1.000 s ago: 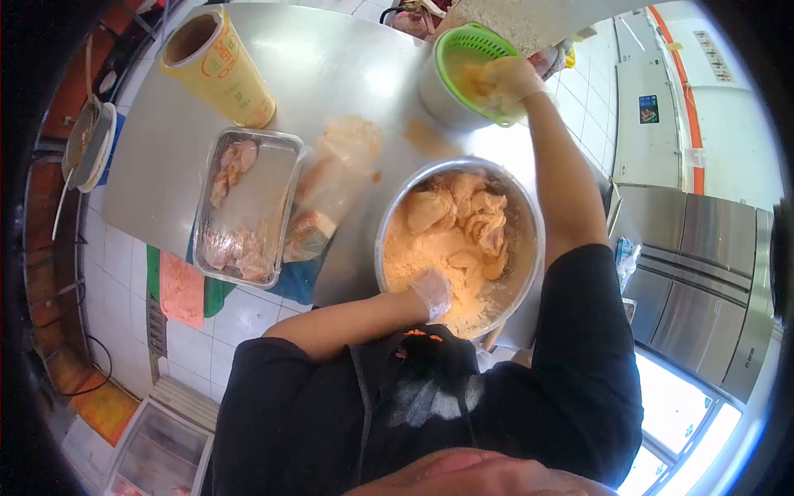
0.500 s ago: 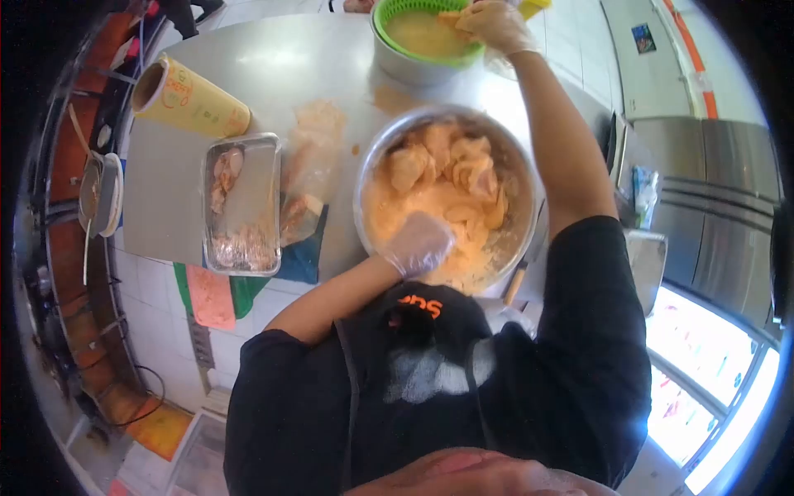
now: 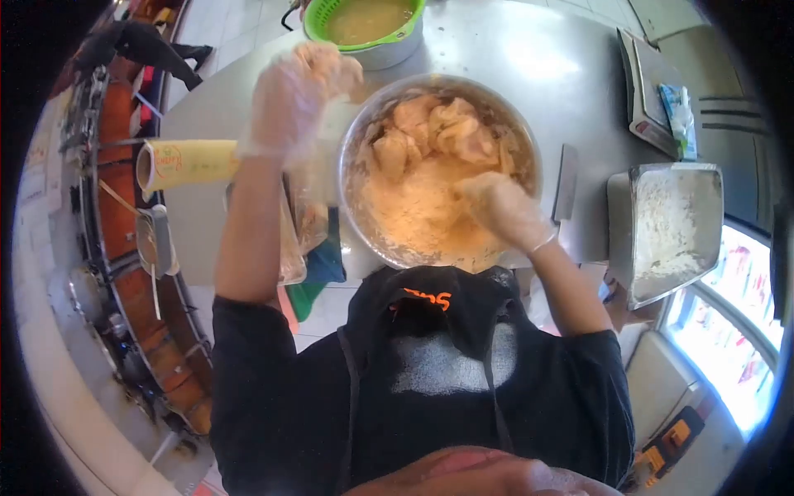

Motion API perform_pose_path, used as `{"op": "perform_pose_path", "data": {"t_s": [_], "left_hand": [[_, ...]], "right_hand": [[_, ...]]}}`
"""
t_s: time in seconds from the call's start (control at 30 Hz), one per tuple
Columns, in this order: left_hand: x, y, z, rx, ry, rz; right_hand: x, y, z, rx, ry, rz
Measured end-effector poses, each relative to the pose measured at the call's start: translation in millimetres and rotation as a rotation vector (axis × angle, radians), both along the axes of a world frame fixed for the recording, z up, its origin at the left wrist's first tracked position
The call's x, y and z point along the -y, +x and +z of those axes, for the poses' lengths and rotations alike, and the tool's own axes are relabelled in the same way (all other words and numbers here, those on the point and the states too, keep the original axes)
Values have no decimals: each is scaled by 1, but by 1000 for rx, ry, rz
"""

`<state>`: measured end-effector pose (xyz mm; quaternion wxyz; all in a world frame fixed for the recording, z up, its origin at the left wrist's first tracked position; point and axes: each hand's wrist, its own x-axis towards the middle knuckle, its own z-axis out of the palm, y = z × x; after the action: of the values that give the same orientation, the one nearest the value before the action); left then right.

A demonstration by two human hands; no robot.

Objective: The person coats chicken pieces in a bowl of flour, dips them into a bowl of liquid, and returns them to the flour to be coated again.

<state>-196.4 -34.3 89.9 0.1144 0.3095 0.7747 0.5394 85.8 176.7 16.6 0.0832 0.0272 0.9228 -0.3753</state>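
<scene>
A large metal bowl (image 3: 345, 178) is on the table before me. Raw chicken pieces (image 3: 471, 136), coated orange, are piled at its far side. A loose orange coating mix (image 3: 413, 202) covers the near part. My right hand (image 3: 504, 211), in a clear glove, is inside the bowl with its fingers curled together against the mix; their tips are hidden. My left hand (image 3: 302, 95), also gloved, is raised left of the bowl, its fingers curled in; what they hold is blurred. Beyond it, a green colander (image 3: 316, 29) with cloudy liquid sits in a metal pot (image 3: 401, 56).
A cleaver (image 3: 566, 182) lies right of the bowl, near a deep metal pan (image 3: 674, 231) with white residue. At left are a yellow roll (image 3: 198, 161) and a foil tray (image 3: 291, 260), partly behind my arm. Another person's dark-clothed leg (image 3: 153, 50) shows at upper left.
My right hand has come from the colander down into the bowl. My left hand has left the bowl and risen to its upper left. The view has shifted, showing the cleaver and pan more fully.
</scene>
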Motion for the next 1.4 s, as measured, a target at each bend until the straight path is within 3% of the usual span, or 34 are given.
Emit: {"op": "perform_pose_path", "data": {"t_s": [0.07,0.1,0.17,0.27,0.3,0.37,0.47,0.6,0.7,0.77,0.8,0.9,0.97,1.1,1.2,1.27,1.3,1.37,1.4], "left_hand": [[-32,-28,38,-304,-613,25],[-42,-53,30,-321,-625,10],[-60,-107,3,-867,-499,-144],[-99,-126,-19,-770,-679,-176],[-110,-136,-33,-782,-679,-198],[-121,-162,-67,-818,-949,-12],[-129,-195,-108,-960,-1154,-242],[-140,-142,-73,-774,-1075,-237],[-137,-154,-73,-958,-1223,-388],[-116,-203,-85,-1055,-949,-351],[-111,-198,-70,-1054,-956,-349],[-98,-159,0,-895,-754,-227],[-101,-99,50,-457,-616,112],[-87,-63,85,-301,-572,115],[-73,-28,100,-441,-729,45],[-55,-20,96,-1337,-749,-555],[-46,-16,85,-1321,-761,-538],[-35,-5,35,-1191,-584,-617],[-30,8,13,-1125,-491,-657]], "right_hand": [[17,17,0,-104,18,-22],[25,23,2,-192,53,-22],[38,34,4,-180,11,-48],[44,47,-7,-281,-14,-107],[44,48,-8,-218,95,-43],[45,51,-17,-159,194,7],[48,53,-33,-346,135,-63],[48,53,-31,-325,192,-47],[50,53,-29,-310,218,-51],[50,53,-29,-278,256,-45],[49,53,-32,-299,238,-40],[47,52,-36,-318,152,-33],[47,49,-38,-318,81,-25],[44,50,-37,-359,-13,-52],[33,52,-23,-318,-40,-21],[25,45,-13,-505,-101,-158],[20,41,-11,-498,-105,-136],[10,33,-6,-295,-643,-532],[3,30,-1,-281,-644,-519]]}}
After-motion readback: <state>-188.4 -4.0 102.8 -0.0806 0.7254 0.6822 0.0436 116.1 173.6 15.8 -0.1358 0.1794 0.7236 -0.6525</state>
